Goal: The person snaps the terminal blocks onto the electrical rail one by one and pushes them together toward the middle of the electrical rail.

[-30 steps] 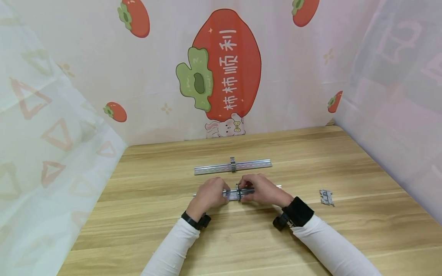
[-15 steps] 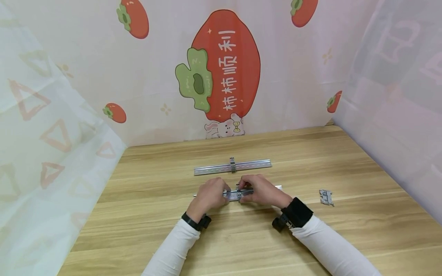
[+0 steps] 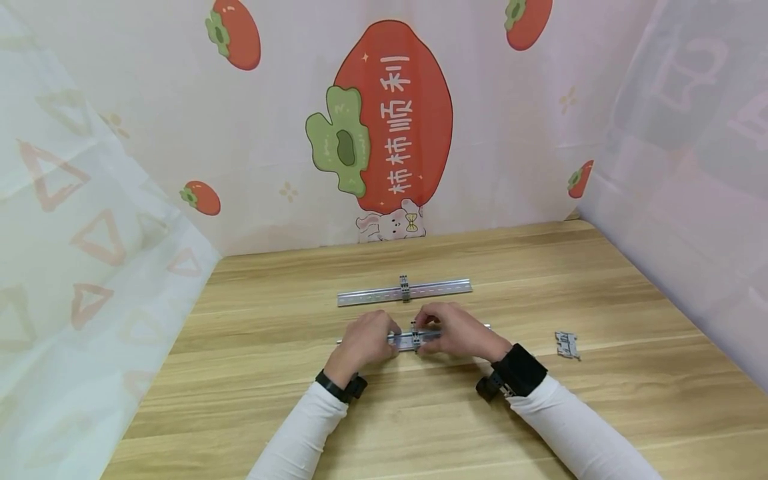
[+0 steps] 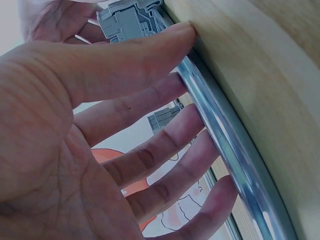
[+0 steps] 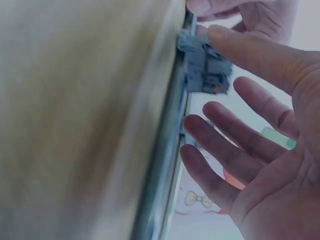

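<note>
A metal DIN rail [image 3: 405, 343] lies on the table, running left to right beneath both hands. My left hand [image 3: 367, 337] grips it, thumb along the near edge and fingertips on the far edge, as the left wrist view shows on the rail [image 4: 220, 131]. A grey terminal block [image 3: 415, 339] stands across the rail between the hands. My right hand [image 3: 459, 332] pinches this block between thumb and index finger. In the right wrist view the thumb tip is at the block [image 5: 207, 69], and the other fingers are spread beside the rail. The right hand covers part of the rail.
Farther back lies a second DIN rail [image 3: 372, 297] carrying several grey terminal blocks [image 3: 405, 288] near its middle. Another loose grey terminal block [image 3: 567, 345] lies flat on the wooden table [image 3: 252, 373] to the right. Printed cloth [image 3: 270, 147] encloses the back and sides.
Both hands stay in place on the rail and block. The terminal block at the right hand shows slightly more of its grey face than one second ago.
</note>
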### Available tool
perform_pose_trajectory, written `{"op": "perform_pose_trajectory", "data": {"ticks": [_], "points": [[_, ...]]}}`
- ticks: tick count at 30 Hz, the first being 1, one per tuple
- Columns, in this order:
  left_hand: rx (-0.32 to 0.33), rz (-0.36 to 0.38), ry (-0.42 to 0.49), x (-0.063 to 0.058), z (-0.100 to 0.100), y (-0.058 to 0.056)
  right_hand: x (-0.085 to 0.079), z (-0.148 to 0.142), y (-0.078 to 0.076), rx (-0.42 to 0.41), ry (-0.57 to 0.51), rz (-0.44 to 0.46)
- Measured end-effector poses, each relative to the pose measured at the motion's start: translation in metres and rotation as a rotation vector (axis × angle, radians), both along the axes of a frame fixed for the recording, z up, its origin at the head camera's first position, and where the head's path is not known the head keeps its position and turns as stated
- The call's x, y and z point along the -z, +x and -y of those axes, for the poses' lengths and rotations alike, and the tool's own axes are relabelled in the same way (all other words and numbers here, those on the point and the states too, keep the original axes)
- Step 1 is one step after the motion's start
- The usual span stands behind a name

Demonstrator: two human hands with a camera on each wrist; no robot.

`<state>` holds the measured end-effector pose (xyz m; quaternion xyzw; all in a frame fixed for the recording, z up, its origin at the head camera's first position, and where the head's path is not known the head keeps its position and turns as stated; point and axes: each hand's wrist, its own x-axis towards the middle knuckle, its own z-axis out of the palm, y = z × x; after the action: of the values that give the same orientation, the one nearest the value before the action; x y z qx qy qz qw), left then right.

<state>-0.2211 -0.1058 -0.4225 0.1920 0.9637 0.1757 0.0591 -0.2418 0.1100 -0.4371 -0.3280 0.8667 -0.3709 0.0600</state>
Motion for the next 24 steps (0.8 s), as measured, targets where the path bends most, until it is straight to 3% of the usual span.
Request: {"op": "perform_pose_trajectory", "data": {"ticks": [10, 17, 24], "points": [[-0.011, -0.007, 0.007, 0.002, 0.001, 0.000, -0.032, -0.044, -0.008, 0.055, 0.221, -0.031], [-0.007, -0.012, 0.007, 0.003, 0.001, 0.000, -0.045, -0.083, -0.013, 0.191, 0.428, 0.035], [-0.014, -0.009, 0.007, 0.004, 0.001, 0.000, -0.053, -0.111, -0.009, 0.289, 0.542, 0.102]]}}
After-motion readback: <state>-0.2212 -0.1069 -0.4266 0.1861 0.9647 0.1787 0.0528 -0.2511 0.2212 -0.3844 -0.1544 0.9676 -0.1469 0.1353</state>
